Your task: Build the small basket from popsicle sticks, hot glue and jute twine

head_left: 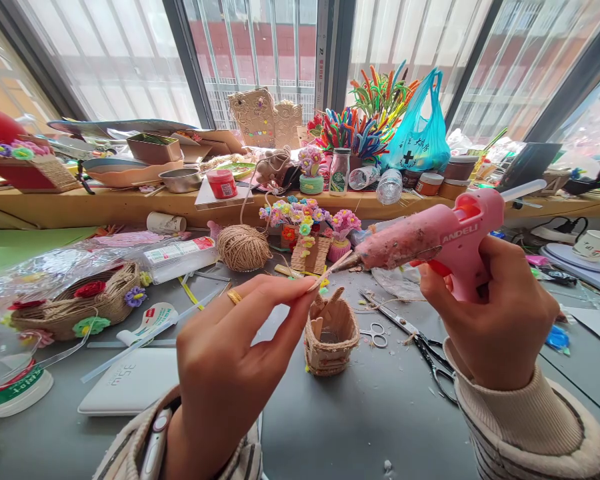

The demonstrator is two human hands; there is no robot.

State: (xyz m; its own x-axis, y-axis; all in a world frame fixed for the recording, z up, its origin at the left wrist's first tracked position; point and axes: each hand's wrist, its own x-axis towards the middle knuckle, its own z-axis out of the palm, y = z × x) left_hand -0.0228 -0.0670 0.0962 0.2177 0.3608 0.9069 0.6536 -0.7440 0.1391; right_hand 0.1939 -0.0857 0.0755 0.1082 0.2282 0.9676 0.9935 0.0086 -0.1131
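The grey worktable (360,427) carries everything, and the small twine-wrapped basket with stick uprights (330,337) near its middle serves as the landmark here.

Largest of the handled things is the pink plastic hot glue gun (430,239), held above and to the right of that basket. Its barrel is smeared with dried glue and flecks of fibre, white letters run along its side, a red trigger shows under the body, and a pale glue stick juts from its back end. The right hand (490,320) is wrapped tight around the grip, with a forefinger at the trigger. The gun's metal tip points left and meets the end of a thin flat wooden stick (330,270), pale tan and slender, which slants just above the basket's rim. The left hand (230,360), a gold ring on one finger, pinches the stick's lower end between thumb and fingertips, up and to the left of the basket.

Right of the basket lie black-handled scissors (420,343) and a small pair of silver scissors (375,333). Behind the basket and to its left sits a ball of jute twine (243,247). Far left of the basket rests a larger woven basket with crocheted flowers (80,303).
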